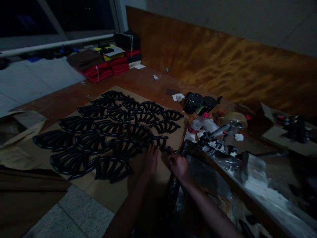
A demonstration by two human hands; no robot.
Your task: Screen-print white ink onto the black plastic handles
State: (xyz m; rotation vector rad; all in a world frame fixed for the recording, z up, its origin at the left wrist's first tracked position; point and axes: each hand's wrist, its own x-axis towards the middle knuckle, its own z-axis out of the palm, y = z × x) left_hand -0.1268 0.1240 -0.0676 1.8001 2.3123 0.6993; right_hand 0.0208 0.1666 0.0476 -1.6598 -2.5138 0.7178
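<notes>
Black, curved, tube-like pieces (109, 127) lie fanned out in overlapping rows on a sheet of brown cardboard (158, 185). Beside the nearest right end of these rows, my left hand (151, 159) rests with its fingers stretched out, the tips touching or very close to the pieces. Just to its right, my right hand (179, 167) is closed, thumb and fingers drawn together near a short black piece (165, 148) at the cardboard's edge. What sits between those fingertips is too dark and small to make out.
Black tubs (194, 100) and a red-capped plastic bottle (198, 123) stand right of the cardboard. A tape roll (234, 119) and cluttered tools lie farther right. Folded cloth stacks (99, 69) sit at the back left, and a wooden board (210, 56) lines the back.
</notes>
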